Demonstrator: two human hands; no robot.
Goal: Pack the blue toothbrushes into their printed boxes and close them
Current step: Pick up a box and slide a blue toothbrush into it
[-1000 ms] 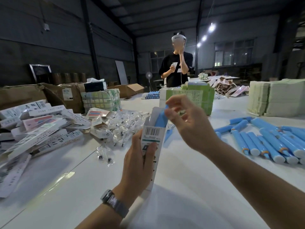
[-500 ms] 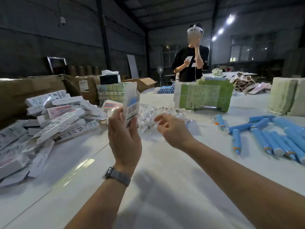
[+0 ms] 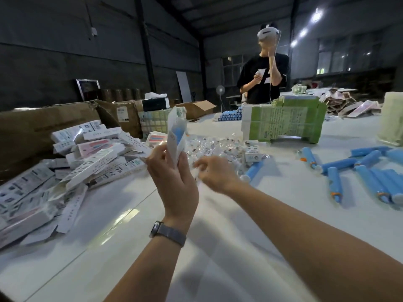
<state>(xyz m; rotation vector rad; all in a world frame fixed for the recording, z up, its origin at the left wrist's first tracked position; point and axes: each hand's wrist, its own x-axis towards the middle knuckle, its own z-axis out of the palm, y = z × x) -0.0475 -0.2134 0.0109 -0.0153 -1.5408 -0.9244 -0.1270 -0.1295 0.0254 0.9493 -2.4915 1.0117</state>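
The left hand (image 3: pixel 174 182) grips a printed box (image 3: pixel 175 136) upright above the table (image 3: pixel 218 247), with a blue toothbrush (image 3: pixel 179 132) showing in its open top. The right hand (image 3: pixel 214 174) hovers just beside it with fingers curled as if pinching; whether it holds anything is too blurred to tell. Bare table lies in front of both arms. A heap of boxes (image 3: pixel 72 162) crowds the left edge, small clear bags (image 3: pixel 218 147) lie beyond the hands, loose toothbrushes (image 3: pixel 370 177) spread to the right. Compared with half a second ago, the box is turned edge-on and the right hand is closer to it.
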